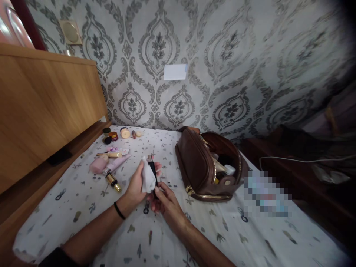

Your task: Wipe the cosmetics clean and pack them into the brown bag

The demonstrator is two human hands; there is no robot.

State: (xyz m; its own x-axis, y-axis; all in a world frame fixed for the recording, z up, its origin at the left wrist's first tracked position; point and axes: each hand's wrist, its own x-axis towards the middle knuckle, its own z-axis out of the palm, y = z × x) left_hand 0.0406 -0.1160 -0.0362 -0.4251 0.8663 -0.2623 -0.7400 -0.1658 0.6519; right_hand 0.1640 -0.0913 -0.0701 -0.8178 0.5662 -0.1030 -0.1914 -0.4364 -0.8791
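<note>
Hands close together over the patterned sheet. Left hand grips white cloth, pressed along a slim black item; right hand pinches that item's lower end, likely to steady it against the cloth. Item sits upright-ish, tip up, between both hands; exact type can't tell. Brown bag stands unzipped just right, probably so contents stay reachable. Gold-capped bottle, pink bottle and small amber jar lie left, presumably out of the hands' way.
</note>
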